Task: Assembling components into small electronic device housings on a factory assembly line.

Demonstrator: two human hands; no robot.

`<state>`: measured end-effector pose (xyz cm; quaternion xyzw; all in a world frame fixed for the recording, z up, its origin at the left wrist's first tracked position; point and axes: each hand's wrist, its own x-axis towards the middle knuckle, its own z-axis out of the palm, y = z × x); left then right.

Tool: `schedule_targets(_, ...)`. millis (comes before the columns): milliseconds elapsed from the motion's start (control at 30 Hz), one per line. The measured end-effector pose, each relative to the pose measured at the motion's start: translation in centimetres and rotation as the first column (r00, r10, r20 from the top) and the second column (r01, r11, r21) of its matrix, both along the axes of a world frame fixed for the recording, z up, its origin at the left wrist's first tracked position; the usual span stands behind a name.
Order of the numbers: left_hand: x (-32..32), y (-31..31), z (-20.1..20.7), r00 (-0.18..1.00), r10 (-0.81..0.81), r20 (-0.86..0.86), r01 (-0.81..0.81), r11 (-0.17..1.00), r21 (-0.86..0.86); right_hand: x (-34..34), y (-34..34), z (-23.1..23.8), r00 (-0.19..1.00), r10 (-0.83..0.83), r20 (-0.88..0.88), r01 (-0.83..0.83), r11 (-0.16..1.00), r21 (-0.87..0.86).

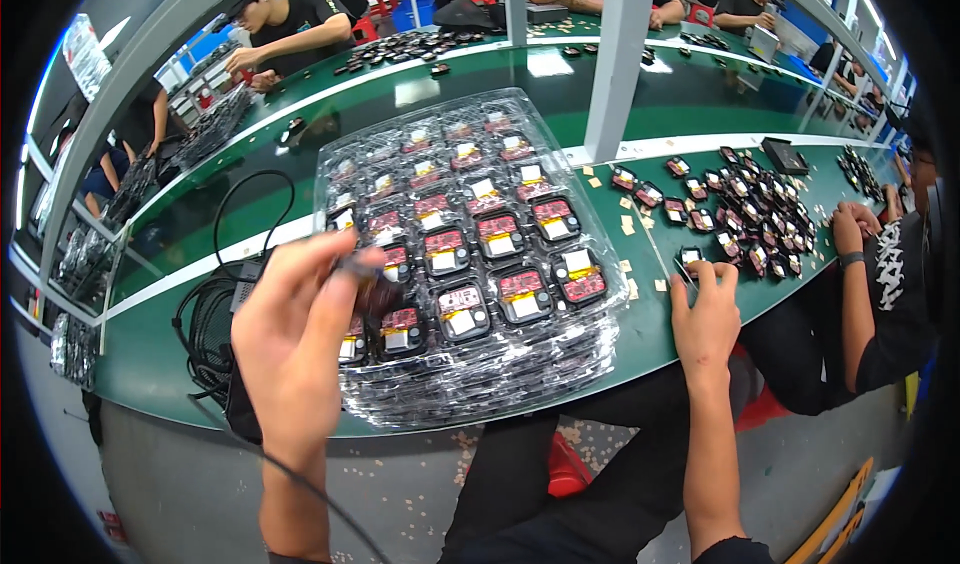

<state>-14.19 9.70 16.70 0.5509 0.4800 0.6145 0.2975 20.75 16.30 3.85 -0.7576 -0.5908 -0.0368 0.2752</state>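
My left hand (300, 334) is closed in a pinch round a small dark device housing (372, 289), blurred by motion, above the left side of a clear plastic blister tray (470, 349). The tray tops a thick stack of such trays. Rounded black device housings (463, 311) with red circuit boards and white, yellow-taped blocks sit in its pockets. On the green bench to the right, my right hand (706, 314) has its fingers bent round what looks like a thin tweezer-like tool (684, 270), beside another small device (691, 255). The fingers partly hide the tool.
A pile of similar devices (755, 209) lies beyond my right hand, with small tan paper pieces (628, 226) scattered nearby. A coiled black cable (205, 339) lies at the left. A grey post (612, 74) rises behind the trays. A co-worker's hands (853, 226) are at the right.
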Motion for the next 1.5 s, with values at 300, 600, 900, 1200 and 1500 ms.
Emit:
schedule_targets(300,-4.9,10.1,-1.4,0.760,0.120,-0.639,-0.140,0.990,0.019,0.3,0.3,-0.6,0.999,0.053,0.015,-0.053,0.997,0.063)
schedule_targets(600,-4.7,9.6,-1.9,0.490,0.185,-0.852,-0.135,0.982,0.135,0.4,0.4,-0.5,0.997,0.074,-0.005,-0.074,0.993,0.094)
schedule_targets(900,-0.8,6.5,-0.4,0.514,0.344,-0.786,-0.045,0.926,0.376,1.4,-0.2,-0.3,0.988,0.123,-0.099,-0.115,0.990,0.080)
schedule_targets(1200,6.8,-6.0,-7.6,0.694,-0.334,-0.638,0.620,0.728,0.293,-0.7,-7.7,1.9,0.540,0.508,-0.671,-0.423,0.853,0.305)
schedule_targets(1500,12.6,-9.0,-15.7,0.617,-0.447,0.648,0.528,0.845,0.080,-4.4,-13.3,1.3,0.177,0.573,-0.800,-0.701,0.644,0.306)
